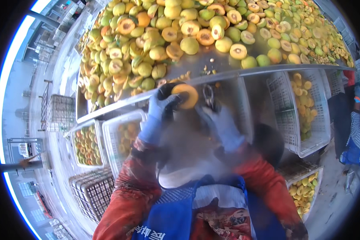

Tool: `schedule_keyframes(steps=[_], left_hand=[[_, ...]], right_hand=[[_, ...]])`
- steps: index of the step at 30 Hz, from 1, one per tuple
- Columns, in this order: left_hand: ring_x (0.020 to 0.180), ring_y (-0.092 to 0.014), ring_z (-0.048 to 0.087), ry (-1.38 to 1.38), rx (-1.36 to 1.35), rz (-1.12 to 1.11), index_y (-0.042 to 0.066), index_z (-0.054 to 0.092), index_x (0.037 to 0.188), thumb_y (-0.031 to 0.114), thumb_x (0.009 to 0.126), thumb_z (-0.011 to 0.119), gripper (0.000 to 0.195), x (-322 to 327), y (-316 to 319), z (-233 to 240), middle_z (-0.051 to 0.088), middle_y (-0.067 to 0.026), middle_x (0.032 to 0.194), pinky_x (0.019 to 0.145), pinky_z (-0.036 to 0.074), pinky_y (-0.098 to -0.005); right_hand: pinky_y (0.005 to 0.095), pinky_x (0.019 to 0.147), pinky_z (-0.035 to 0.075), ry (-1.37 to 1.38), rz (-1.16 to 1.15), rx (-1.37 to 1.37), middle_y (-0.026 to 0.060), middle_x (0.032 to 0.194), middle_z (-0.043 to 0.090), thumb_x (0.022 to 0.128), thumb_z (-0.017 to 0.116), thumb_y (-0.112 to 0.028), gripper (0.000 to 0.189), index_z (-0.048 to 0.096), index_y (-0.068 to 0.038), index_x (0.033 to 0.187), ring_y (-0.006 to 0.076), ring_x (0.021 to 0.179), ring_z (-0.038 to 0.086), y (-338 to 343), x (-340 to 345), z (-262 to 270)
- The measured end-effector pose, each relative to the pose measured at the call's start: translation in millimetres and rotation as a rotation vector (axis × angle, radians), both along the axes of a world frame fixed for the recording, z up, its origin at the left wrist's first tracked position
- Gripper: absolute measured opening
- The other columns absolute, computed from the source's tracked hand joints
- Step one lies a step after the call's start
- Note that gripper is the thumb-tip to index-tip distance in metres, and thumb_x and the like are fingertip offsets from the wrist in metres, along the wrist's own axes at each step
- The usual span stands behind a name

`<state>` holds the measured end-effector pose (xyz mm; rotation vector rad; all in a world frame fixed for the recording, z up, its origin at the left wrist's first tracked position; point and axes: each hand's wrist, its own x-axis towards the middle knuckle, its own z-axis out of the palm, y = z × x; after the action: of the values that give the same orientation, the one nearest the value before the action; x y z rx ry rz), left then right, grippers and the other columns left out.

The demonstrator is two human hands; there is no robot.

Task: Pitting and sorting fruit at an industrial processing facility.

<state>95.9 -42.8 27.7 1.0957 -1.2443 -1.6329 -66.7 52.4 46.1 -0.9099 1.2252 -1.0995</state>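
Note:
My left hand [161, 103], in a blue glove with dark fingers, grips a yellow peach half [193, 95]. The fruit's cut face is turned up, with a dark hollow in its middle. A metal loop-shaped hand tool [209, 92] extends from my right hand [220, 121], also gloved. The loop is just right of the fruit and apart from it; blur hides the details of the grip. Beyond both hands, whole and halved peaches [189, 45] are heaped on a metal table [195, 67]. Many halves show the stone or its cavity.
The table's raised metal rim [123, 103] runs in front of me. White plastic crates with fruit stand at left [108, 129] and right [319, 132]. A fruit-filled crate [88, 147] sits farther left, near a slatted crate [91, 192]. Another person [355, 138] is at far right.

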Motion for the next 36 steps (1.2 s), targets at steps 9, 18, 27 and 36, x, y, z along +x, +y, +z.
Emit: schedule_keyframes(steps=[9, 18, 27, 36], left_hand=[[0.057, -0.022, 0.059, -0.175, -0.104, -0.108, 0.001, 0.051, 0.099, 0.032, 0.086, 0.041, 0.035, 20.4, 58.0, -42.6, 0.059, -0.0133, 0.073, 0.054, 0.047, -0.0298], [0.075, -0.013, 0.052, -0.402, -0.416, 0.077, 0.0, 0.051, 0.104, 0.027, 0.087, 0.042, 0.033, 3.4, 80.9, -7.3, 0.056, -0.0077, 0.086, 0.064, 0.043, -0.0238], [0.069, -0.015, 0.055, -0.258, -0.231, 0.197, 0.0, 0.055, 0.099, 0.033, 0.086, 0.044, 0.037, -13.0, 86.0, -6.8, 0.058, -0.009, 0.083, 0.065, 0.044, -0.0256], [0.075, -0.022, 0.057, -0.283, -0.768, -0.127, 0.001, 0.052, 0.101, 0.031, 0.074, 0.058, 0.041, -9.7, 74.9, 9.0, 0.057, -0.0152, 0.083, 0.065, 0.046, -0.0324]], right_hand=[[0.0313, 0.047, 0.042, 0.286, -0.111, -0.09, 0.0058, 0.067, 0.052, 0.073, 0.061, -0.016, 0.017, 0.053, -0.005, 0.084, 0.0179, 0.051, 0.05, 23.2, 23.9, -41.1], [0.035, 0.051, 0.045, 1.409, 0.009, -0.455, 0.0105, 0.07, 0.055, 0.071, 0.054, -0.018, 0.019, 0.049, -0.007, 0.086, 0.0245, 0.061, 0.057, 42.5, 38.0, -26.5], [0.0334, 0.053, 0.043, 1.284, 0.014, -0.542, 0.0114, 0.067, 0.056, 0.071, 0.057, -0.019, 0.024, 0.054, -0.001, 0.088, 0.0231, 0.055, 0.054, 53.8, 43.6, -44.3], [0.0201, 0.048, 0.039, -0.6, 0.403, 0.393, 0.0004, 0.064, 0.051, 0.073, 0.056, -0.011, 0.012, 0.055, -0.005, 0.084, 0.0082, 0.053, 0.048, 53.3, 12.7, -3.6]])
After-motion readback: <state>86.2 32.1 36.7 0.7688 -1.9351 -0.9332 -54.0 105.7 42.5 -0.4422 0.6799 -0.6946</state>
